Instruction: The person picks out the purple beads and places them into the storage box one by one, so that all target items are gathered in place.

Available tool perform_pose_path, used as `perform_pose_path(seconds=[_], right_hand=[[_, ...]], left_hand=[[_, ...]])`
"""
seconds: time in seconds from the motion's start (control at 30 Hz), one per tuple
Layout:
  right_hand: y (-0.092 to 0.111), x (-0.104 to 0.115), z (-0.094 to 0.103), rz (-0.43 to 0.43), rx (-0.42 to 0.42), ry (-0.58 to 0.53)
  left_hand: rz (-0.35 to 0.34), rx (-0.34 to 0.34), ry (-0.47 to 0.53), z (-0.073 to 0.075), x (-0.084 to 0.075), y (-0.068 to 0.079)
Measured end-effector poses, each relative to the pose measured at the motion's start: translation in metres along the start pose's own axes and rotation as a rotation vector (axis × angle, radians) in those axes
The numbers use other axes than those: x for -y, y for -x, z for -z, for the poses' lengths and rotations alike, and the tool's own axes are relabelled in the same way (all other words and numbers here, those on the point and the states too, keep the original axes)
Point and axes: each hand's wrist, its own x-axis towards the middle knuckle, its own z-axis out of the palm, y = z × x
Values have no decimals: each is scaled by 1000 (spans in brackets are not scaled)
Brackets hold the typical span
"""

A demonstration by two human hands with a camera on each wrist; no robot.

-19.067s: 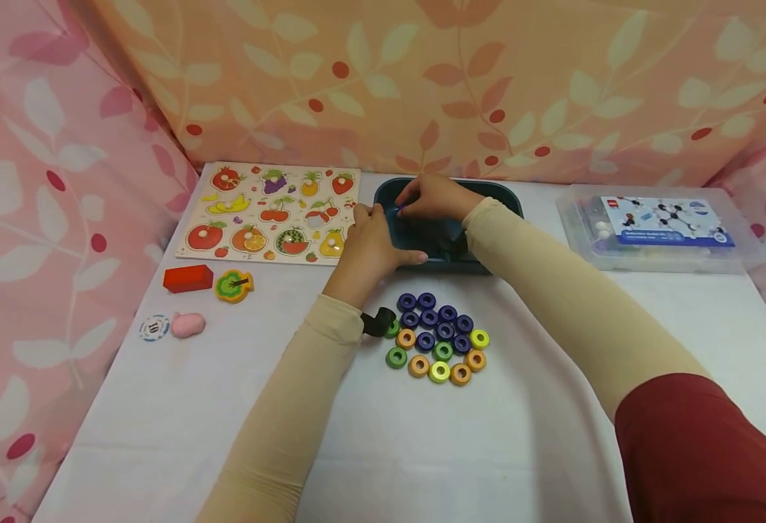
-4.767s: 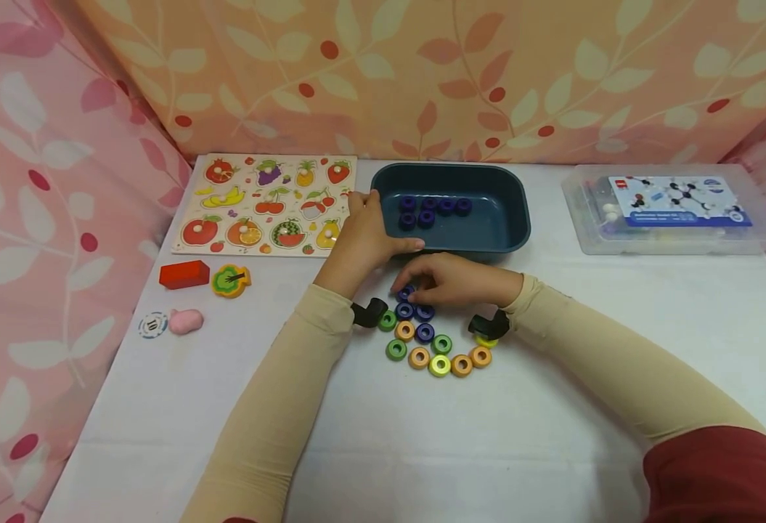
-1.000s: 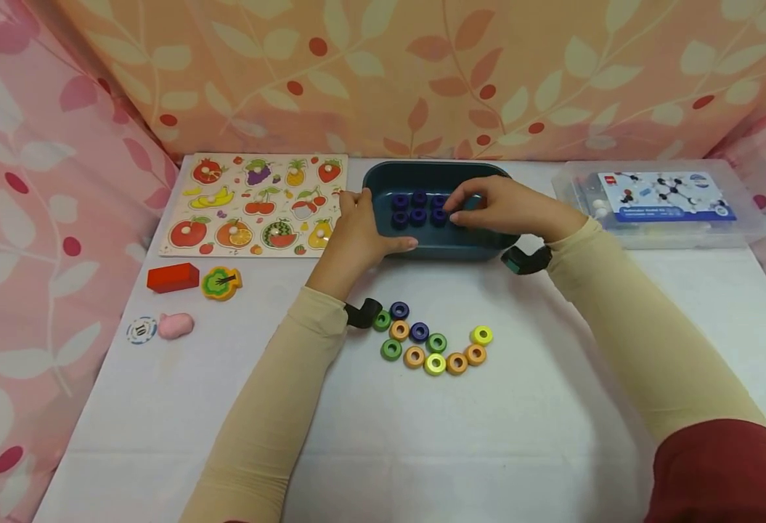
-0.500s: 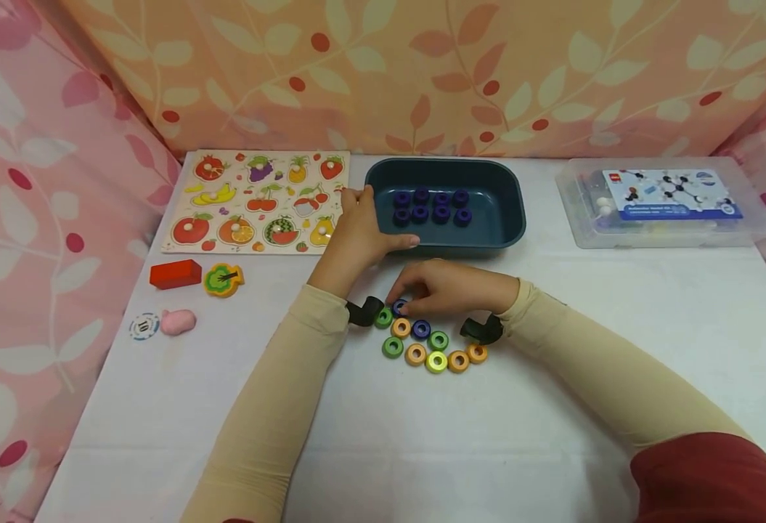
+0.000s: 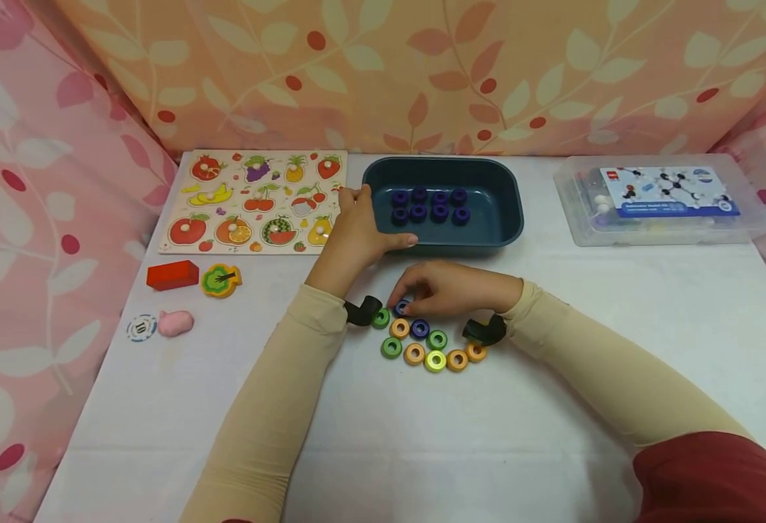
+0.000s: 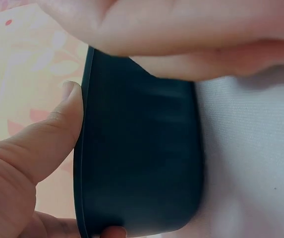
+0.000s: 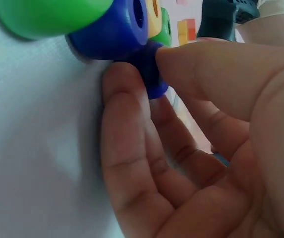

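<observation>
In the head view my left hand (image 5: 354,234) grips the left end of the dark teal tray (image 5: 496,236), thumb along its front wall. The left wrist view has that thumb against the rim of the tray (image 6: 146,148). Several dark blue-purple rings (image 5: 439,213) stand in two rows inside. In front of the tray, my right hand (image 5: 451,288) pinches a blue ring (image 7: 154,72) between thumb and fingertips, at table level. Another blue ring (image 5: 420,329) lies nearby among green rings (image 5: 392,348), orange rings (image 5: 414,354) and a yellow ring (image 5: 435,361).
A fruit peg puzzle (image 5: 252,203) lies left of the tray. Nearer on that side are a red block (image 5: 173,276), a tree-shaped piece (image 5: 221,281), a poker chip (image 5: 141,328) and a pink pig-like figure (image 5: 176,323). A clear plastic case (image 5: 663,196) sits at right.
My right hand has left the tray, where it was at a blue ring, and come back to the rings on the table. More blue rings stand in the tray than earlier; my left hand stays on it.
</observation>
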Motion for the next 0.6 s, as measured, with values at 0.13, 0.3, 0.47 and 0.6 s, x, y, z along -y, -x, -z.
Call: perform_pose_path(seconds=[0.13, 0.3, 0.47, 0.6], right_hand=[[16, 8, 15, -22, -16, -18], [42, 17, 55, -47, -165, -71], [33, 4, 89, -207, -282, -64], [8, -11, 101, -289, -238, -2]], left_hand=[[-3, 0, 13, -1, 0, 0], [-5, -5, 22, -1, 0, -1], [8, -9, 25, 0, 0, -1], [16, 5, 24, 0, 0, -1]])
